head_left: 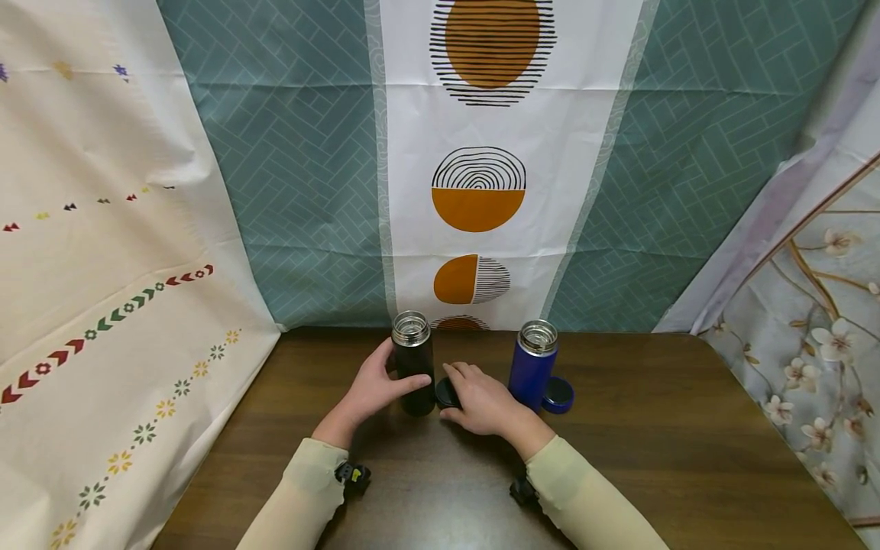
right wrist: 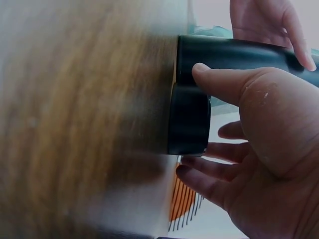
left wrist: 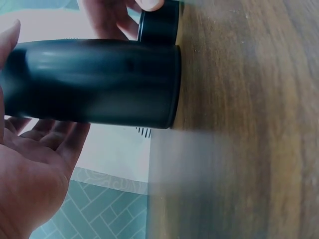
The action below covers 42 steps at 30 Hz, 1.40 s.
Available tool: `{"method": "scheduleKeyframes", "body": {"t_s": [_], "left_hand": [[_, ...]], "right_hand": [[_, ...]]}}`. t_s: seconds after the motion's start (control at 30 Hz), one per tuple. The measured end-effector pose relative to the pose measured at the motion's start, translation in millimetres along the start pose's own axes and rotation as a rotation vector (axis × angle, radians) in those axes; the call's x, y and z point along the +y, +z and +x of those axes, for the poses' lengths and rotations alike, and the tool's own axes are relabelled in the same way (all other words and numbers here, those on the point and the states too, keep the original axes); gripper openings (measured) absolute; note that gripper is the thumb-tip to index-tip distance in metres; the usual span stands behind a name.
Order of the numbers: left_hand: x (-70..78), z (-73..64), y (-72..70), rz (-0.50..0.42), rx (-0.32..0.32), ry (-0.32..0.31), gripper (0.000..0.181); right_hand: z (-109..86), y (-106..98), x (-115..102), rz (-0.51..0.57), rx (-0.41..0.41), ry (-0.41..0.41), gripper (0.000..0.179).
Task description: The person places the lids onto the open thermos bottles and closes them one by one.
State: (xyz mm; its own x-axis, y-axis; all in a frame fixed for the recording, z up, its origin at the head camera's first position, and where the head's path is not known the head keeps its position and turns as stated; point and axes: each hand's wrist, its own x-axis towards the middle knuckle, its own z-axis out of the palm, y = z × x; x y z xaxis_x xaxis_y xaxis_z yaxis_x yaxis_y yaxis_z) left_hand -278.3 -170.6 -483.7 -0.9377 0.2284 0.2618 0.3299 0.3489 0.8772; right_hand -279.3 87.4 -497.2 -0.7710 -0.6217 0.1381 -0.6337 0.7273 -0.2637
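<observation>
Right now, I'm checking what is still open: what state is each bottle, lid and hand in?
Black bottle: upright, open.
Blue bottle: upright, open.
Black lid: off, on the table beside the black bottle.
Blue lid: off, beside the blue bottle.
Left hand: around the black bottle.
Right hand: around the black lid.

The left hand [head_left: 374, 388] is positioned around the black bottle [head_left: 415, 367] — thumb across the front, open steel neck uppermost. The right hand [head_left: 486, 402] is set at the black lid [head_left: 447, 393], located just beside the bottle's base. The blue bottle [head_left: 531, 378] stands upright and uncapped beyond the right wrist; the blue lid [head_left: 558, 395] — dark top, blue rim — rests beside it on the wooden table [head_left: 687, 435].
</observation>
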Motion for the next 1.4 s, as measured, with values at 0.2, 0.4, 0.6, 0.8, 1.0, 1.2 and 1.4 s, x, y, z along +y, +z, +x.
{"method": "scheduleKeyframes", "body": {"t_s": [0.2,0.4,0.6,0.8,1.0,1.2,1.4], "left_hand": [[0.1,0.1,1.2,-0.007,-0.003,0.003,0.071],[-0.5,0.3,2.3,-0.004,-0.004,0.015,0.071],[-1.6,0.3,2.8,0.000,0.005,0.018,0.071],[-2.1,0.6,3.0,0.007,0.009,0.022,0.071],[1.3,0.7,2.0,0.003,0.012,0.019,0.068],[1.5,0.3,2.1,0.010,0.016,0.022,0.067],[1.6,-0.3,2.0,0.013,0.018,0.020,0.067]], "right_hand": [[0.3,1.2,0.4,-0.003,0.003,0.000,0.085],[-1.1,1.0,-0.2,-0.010,0.001,-0.004,0.082],[-0.5,2.0,0.8,-0.008,-0.004,-0.005,0.081],[0.5,2.2,0.8,-0.011,-0.022,0.003,0.081],[1.2,1.7,0.3,-0.016,-0.033,0.012,0.079],[1.0,3.3,0.8,-0.030,-0.027,0.004,0.076],[0.9,3.0,0.2,-0.029,-0.031,-0.002,0.074]]}}
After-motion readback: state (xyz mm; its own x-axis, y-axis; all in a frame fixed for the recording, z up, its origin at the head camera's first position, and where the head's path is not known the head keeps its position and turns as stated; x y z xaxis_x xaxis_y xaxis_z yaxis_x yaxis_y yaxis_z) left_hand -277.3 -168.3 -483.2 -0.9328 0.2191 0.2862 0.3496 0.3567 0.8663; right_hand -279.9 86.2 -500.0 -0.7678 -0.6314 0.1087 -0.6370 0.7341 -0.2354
